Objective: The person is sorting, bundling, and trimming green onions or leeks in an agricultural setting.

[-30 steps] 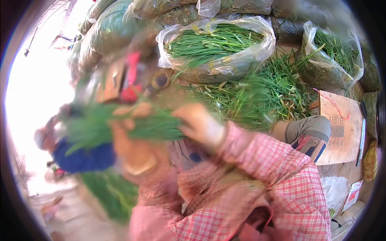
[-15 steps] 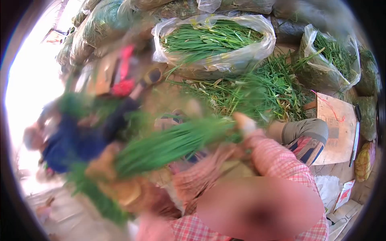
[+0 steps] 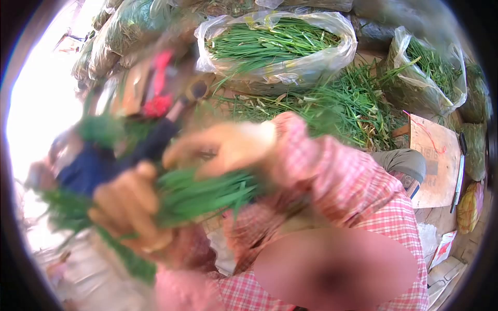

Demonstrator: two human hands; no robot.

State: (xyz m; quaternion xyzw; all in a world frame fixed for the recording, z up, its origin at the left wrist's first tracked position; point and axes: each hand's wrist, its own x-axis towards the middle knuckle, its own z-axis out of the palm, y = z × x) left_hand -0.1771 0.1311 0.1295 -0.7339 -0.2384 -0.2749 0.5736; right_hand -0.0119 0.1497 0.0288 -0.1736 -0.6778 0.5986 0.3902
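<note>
Loose green stalks (image 3: 358, 111) litter the far side as your right hand (image 3: 228, 147), fingers half-spread, contact blurred, has swung left over the long, leafy green bunch (image 3: 202, 199), bringing it near your left hand (image 3: 127, 205), curled around the bunch's left part.

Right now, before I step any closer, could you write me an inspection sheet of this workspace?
Surface: pale ground, loose green stalks heaped on part of it
Job's things: green bundle in the left hand; two open plastic bags holding green stalks
Clutter: wooden board with red string over it; long thin tool by its edge
Grips: left hand closed on the bundle; right hand over it, fingers spread, contact unclear from blur
Cables: nothing seen
Surroundings: co-worker in dark blue, blurred, to the left; filled bags piled at upper left
</note>
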